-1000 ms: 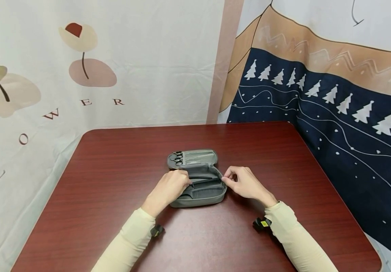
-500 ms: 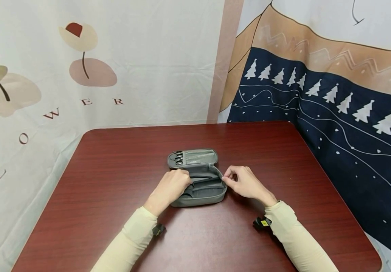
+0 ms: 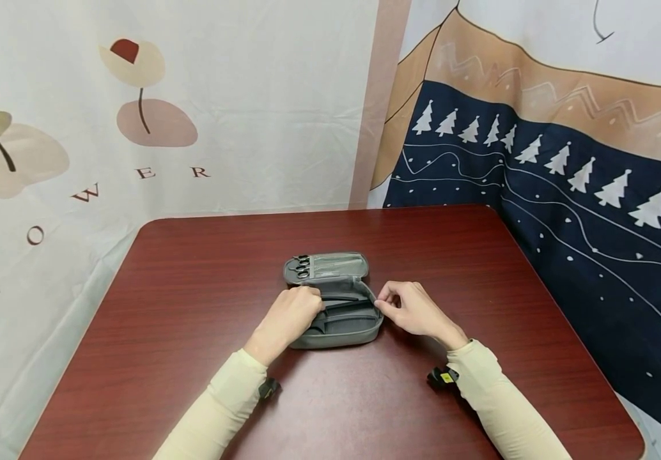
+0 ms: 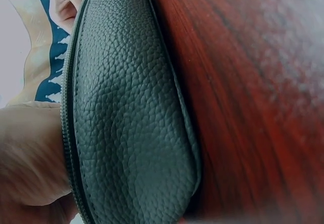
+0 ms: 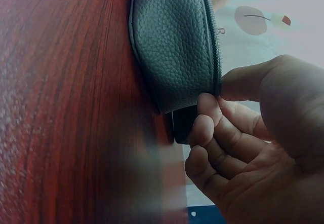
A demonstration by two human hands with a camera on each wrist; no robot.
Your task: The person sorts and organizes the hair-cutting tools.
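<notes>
A grey-green zip case [image 3: 339,340] of pebbled leather lies unzipped on the table, its lid [image 3: 296,276] folded back. Metal scissors [image 3: 303,273] and other slim tools sit in the lid, partly under a clear pocket. Dark dividers and narrow dark items [image 3: 348,305] line the case's inside. My left hand [image 3: 290,314] reaches over the left end into the case; its fingertips are hidden inside, so what they hold cannot be made out. At the other end, my right hand [image 3: 413,308] pinches the zip rim between thumb and index finger, clearly in the right wrist view [image 5: 253,127].
The reddish-brown wooden table [image 3: 204,255] has rounded corners. Behind it hangs a pale curtain [image 3: 284,128] with printed flowers, and on the right a dark blue cloth [image 3: 537,223] with white trees.
My left hand has moved slightly right and away from me. The case's near side has shifted slightly away too, and the ridged dark strip inside shows less. My right hand holds its place.
</notes>
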